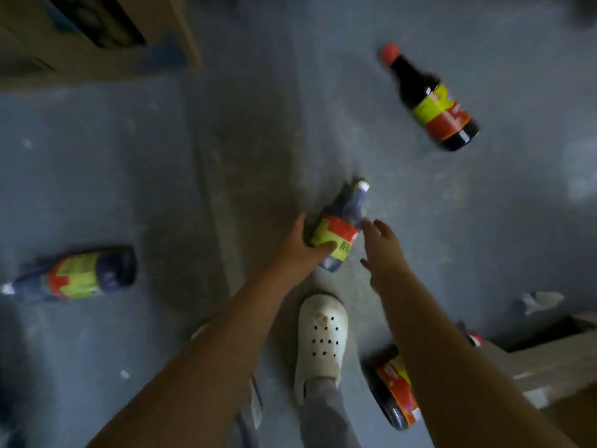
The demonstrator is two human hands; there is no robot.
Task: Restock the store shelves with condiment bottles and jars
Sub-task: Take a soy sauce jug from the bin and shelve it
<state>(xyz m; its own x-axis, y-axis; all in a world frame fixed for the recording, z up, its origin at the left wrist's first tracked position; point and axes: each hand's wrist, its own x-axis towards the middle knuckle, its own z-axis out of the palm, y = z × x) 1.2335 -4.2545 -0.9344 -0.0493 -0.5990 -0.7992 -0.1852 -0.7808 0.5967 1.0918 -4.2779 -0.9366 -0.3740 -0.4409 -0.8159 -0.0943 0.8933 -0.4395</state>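
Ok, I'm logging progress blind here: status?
Left grip holds centre bottle by its label. Right grip open, beside it. White shoe close below, red-capped bottle lying beyond.

Head view, steep downward onto floor (155,195), apparently near; blurred.

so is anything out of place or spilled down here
Yes: sauce bottles lie scattered on the floor, not shelved: the red-capped bottle upper right, the far-left bottle, the bottom-right bottle. The left hand grips a fourth bottle. No spill shows.
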